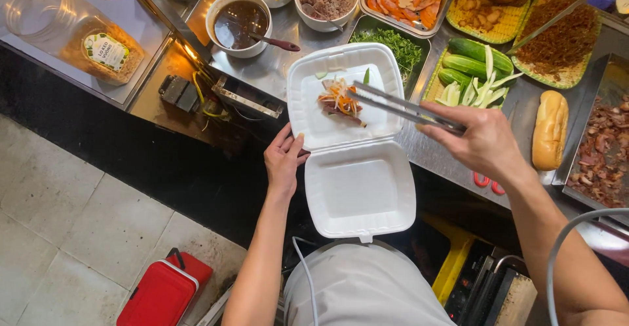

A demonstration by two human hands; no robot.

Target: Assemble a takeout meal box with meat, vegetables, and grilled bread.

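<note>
A street-food stall — a steel table (282, 64) crowded with ingredients: a bowl of dark sauce (239, 23) at 11 o'clock, chopped herbs (393, 45) at 12, cucumbers (472, 60) and a bread roll (550, 129) toward 2 — with a foam takeaway box (357, 169) lying open at centre.

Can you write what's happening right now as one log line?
left hand: steadies white foam box | right hand: holds metal tongs over food in box | nearby: cucumbers, bread roll
</note>
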